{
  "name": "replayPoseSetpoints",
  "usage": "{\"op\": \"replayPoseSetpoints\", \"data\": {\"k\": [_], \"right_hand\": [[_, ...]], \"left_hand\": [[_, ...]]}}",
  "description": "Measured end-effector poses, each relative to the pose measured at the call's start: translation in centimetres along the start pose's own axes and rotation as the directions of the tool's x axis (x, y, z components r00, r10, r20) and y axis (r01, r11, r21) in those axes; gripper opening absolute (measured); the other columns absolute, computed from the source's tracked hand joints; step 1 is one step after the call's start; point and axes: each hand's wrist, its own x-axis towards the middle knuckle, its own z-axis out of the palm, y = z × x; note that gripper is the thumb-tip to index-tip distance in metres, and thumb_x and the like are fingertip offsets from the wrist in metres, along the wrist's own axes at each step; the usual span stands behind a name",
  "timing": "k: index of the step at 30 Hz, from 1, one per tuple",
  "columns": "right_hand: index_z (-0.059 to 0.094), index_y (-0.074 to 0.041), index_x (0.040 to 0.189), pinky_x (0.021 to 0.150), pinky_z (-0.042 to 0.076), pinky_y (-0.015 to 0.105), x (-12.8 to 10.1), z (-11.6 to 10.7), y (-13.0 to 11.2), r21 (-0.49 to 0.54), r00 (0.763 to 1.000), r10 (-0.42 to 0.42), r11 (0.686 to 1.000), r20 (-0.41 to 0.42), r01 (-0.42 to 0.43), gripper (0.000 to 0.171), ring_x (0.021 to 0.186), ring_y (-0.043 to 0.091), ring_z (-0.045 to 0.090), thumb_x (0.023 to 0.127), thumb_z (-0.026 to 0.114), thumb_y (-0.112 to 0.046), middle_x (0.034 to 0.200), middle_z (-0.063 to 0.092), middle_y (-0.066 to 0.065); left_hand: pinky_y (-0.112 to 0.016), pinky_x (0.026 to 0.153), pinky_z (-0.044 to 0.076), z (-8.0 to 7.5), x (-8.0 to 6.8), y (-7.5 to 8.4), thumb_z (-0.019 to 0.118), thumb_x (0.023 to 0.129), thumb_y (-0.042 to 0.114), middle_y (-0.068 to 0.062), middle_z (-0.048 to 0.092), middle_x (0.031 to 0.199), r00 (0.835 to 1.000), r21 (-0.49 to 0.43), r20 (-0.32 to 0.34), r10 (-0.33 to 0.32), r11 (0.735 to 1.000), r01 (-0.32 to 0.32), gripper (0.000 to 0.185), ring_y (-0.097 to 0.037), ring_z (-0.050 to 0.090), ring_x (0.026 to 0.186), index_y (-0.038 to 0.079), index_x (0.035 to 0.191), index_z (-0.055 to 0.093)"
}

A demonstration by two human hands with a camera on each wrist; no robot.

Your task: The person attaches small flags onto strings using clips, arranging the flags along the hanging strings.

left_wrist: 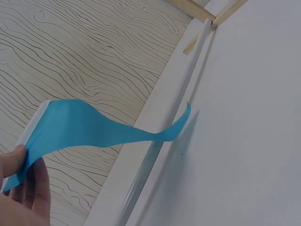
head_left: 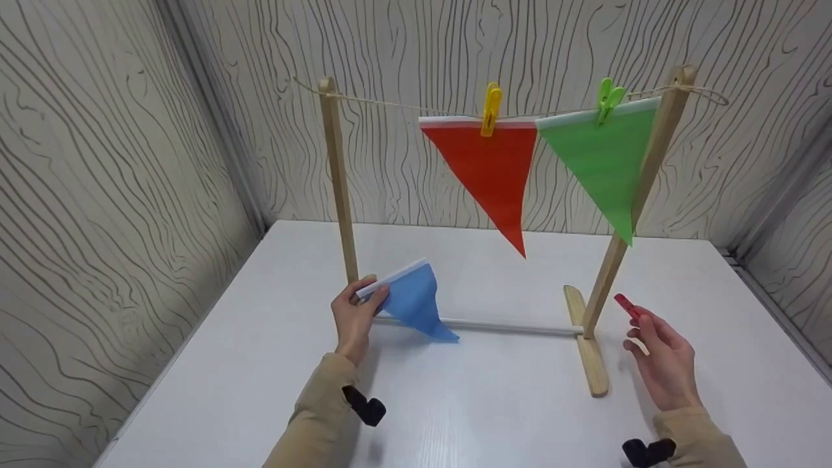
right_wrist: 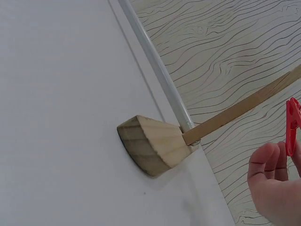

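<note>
My left hand (head_left: 354,318) pinches one end of the white top edge of a blue triangular pennant (head_left: 413,296), near the stand's left post. The pennant's pointed tip hangs down in front of the white crossbar (head_left: 513,326); the left wrist view shows the same blue pennant (left_wrist: 80,125) curling toward its tip. To the right of the stand, my right hand (head_left: 666,361) holds a red clothespin (head_left: 627,307) between thumb and fingers. In the right wrist view the red clothespin (right_wrist: 292,125) points upward from the fingertips.
A string (head_left: 390,104) runs between two wooden posts. On it hang a red pennant (head_left: 491,172) with a yellow clothespin (head_left: 491,109) and a green pennant (head_left: 604,156) with a green clothespin (head_left: 609,101). The right post (head_left: 640,208) stands on a wooden foot (head_left: 593,370) on the white table (head_left: 494,403).
</note>
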Motion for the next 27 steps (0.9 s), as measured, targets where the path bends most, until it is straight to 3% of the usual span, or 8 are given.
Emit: {"op": "replayPoseSetpoints", "data": {"k": [6,13,21,27], "right_hand": [[0.072,-0.01,0.118,0.081,0.058,0.02,-0.1,0.7,0.0,0.129,0.998,-0.032,0.991,0.045,0.026,0.027,0.091,0.01,0.065,0.105,0.049,-0.01,0.102,0.073,-0.002],[0.071,-0.009,0.122,0.084,0.058,0.02,-0.3,1.7,-0.3,0.209,0.996,-0.067,0.976,0.054,0.054,0.028,0.093,0.012,0.064,0.105,0.049,-0.011,0.108,0.071,0.0],[0.069,-0.004,0.124,0.087,0.058,0.019,-0.3,3.9,-0.6,0.224,0.992,-0.12,0.969,0.043,0.108,0.028,0.092,0.013,0.067,0.104,0.05,-0.008,0.108,0.072,0.002],[0.072,-0.002,0.118,0.091,0.057,0.019,-0.5,5.8,-1.0,0.25,0.99,-0.142,0.958,-0.013,0.141,0.025,0.094,0.016,0.071,0.101,0.054,-0.003,0.107,0.074,0.005]], "left_hand": [[-0.033,0.089,0.061,0.1,0.1,0.9,0.081,0.086,0.018,-0.017,0.075,0.112,0.998,-0.039,-0.05,-0.028,0.999,0.026,0.038,-0.023,0.076,0.099,-0.001,0.117,0.069],[-0.03,0.083,0.062,-0.1,0.3,1.7,0.076,0.09,0.019,-0.017,0.077,0.103,0.997,-0.079,-0.073,-0.005,0.997,-0.001,0.033,-0.021,0.077,0.091,-0.003,0.113,0.071],[-0.031,0.086,0.061,-0.4,0.5,3.0,0.068,0.097,0.018,-0.023,0.074,0.114,0.998,-0.084,-0.068,0.018,0.996,-0.024,0.033,-0.028,0.076,0.101,-0.006,0.12,0.068],[-0.035,0.091,0.06,-0.5,0.2,4.0,0.063,0.1,0.017,-0.024,0.071,0.121,0.998,-0.087,-0.033,0.051,0.995,-0.053,0.033,-0.031,0.073,0.108,-0.005,0.124,0.065]]}}
